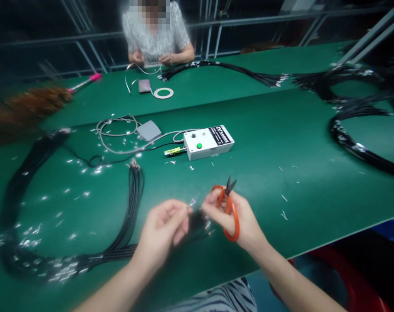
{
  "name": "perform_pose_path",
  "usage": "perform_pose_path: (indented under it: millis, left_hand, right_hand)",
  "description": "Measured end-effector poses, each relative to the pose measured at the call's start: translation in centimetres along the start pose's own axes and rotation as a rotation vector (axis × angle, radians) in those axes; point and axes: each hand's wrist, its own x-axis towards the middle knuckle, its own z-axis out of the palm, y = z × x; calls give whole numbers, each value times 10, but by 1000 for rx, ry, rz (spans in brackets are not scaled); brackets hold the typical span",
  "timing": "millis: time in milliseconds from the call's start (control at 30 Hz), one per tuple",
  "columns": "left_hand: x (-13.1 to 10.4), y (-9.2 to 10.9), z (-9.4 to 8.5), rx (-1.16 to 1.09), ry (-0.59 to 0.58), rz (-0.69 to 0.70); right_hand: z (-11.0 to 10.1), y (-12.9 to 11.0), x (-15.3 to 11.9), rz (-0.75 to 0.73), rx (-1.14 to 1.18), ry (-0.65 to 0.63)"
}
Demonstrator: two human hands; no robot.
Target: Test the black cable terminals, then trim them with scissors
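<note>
My left hand (pixel 164 225) pinches a thin cable (pixel 192 203) close to its end, where small coloured wires show. Scissors (pixel 230 186) with orange handles are in my right hand (pixel 245 216), their short dark blades pointing up and away from me. The right thumb and index fingertips come together just beside the cable end; whether they touch it is unclear. A large bundle of black cables (pixel 10 221) curves along the left of the table and passes under my left wrist. A smaller branch of black cables (pixel 134 199) has its ends pointing away from me.
Beyond my hands lies a white box (pixel 205 145) with a green button, near a grey plastic piece (pixel 149 131) and a looped grey cord (pixel 115 151). Scraps litter the green table (pixel 268 151). More black cable coils (pixel 346 143) lie right. A person (pixel 154 39) sits opposite.
</note>
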Motion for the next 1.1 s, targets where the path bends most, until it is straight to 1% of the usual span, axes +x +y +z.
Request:
perform_pose_path:
  millis: [100,167,267,300,367,467,633,867,933,1100]
  left_hand:
    - [-1,6,-1,-27,15,-9]
    - [-1,9,-1,-43,21,-12]
    - [-1,10,0,-33,18,2]
    - [-1,9,0,-25,17,6]
    - [-1,8,1,-8,18,7]
    - [-2,7,2,26,21,7]
    - [-3,9,4,67,25,15]
    - [-4,13,5,89,28,-13]
    - [-3,14,6,94,26,-25]
    - [-3,15,6,111,27,-36]
  right_hand:
    - [-10,-4,-8,110,-146,-151]
    - [-14,-7,-15,151,-317,-253]
    - [-15,-13,-22,134,-612,-301]
    - [-15,-15,-23,127,-674,-308]
    - [-14,-20,-22,132,-721,-336]
    - [-12,-23,-17,161,-681,-397]
    - [-15,-22,-6,210,-536,-517]
    - [-19,-27,4,272,-343,-729]
    - [-19,-29,6,263,-338,-751]
    - [-19,-28,6,249,-358,-752]
